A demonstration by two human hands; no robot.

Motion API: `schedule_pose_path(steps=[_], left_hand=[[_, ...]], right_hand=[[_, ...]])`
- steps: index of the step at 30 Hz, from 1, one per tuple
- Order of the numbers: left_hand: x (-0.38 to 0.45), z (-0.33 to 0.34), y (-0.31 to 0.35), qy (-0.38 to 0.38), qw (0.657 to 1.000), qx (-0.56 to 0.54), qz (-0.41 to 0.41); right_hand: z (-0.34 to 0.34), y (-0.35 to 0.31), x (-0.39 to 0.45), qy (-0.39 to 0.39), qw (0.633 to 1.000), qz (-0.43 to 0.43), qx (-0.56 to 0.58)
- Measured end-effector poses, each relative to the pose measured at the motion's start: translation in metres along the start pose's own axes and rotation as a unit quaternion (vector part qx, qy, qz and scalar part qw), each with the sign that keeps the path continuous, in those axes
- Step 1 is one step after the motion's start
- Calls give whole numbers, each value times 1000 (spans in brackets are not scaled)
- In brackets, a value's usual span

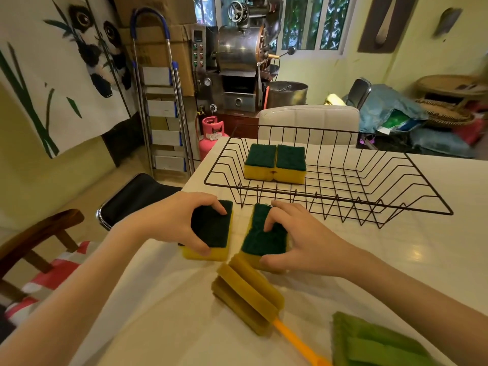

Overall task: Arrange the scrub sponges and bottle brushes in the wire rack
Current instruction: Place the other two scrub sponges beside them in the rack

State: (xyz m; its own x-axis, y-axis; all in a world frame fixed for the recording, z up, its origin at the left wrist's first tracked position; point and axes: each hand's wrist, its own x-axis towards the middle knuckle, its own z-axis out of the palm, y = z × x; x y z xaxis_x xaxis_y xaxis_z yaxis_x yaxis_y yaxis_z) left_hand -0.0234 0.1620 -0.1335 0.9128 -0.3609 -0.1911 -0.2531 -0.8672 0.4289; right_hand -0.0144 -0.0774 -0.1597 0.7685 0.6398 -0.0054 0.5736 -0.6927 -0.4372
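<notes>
Careful: you are gripping sponge [210, 228] in left hand [182, 220], another sponge [264, 237] in right hand [295, 239]; brush [248, 294] lying just behind right grip, risking snagging it.

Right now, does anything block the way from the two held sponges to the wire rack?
Nothing visible does. The left hand and right hand each grip a sponge just before the wire rack, with bare table between.

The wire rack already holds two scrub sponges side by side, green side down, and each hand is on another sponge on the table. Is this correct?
Not quite. In the head view the two sponges in the wire rack lie green side up, yellow underneath. The rest holds: they sit side by side, and the left hand and right hand each rest on another sponge on the table.
</notes>
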Motion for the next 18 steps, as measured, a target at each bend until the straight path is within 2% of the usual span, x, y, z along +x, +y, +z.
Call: schedule_pose_path(steps=[4, 10, 18], left_hand=[[-1, 0, -1, 11, 1000, 4, 8], [-17, -26, 4, -12, 1000, 17, -5], [-18, -68, 49, -27, 996, 1, 87]], right_hand=[[-7, 2, -1, -17, 1000, -10, -19], [-25, 7, -12, -30, 999, -22, 1], [-74, 6, -32, 54, 996, -60, 34]])
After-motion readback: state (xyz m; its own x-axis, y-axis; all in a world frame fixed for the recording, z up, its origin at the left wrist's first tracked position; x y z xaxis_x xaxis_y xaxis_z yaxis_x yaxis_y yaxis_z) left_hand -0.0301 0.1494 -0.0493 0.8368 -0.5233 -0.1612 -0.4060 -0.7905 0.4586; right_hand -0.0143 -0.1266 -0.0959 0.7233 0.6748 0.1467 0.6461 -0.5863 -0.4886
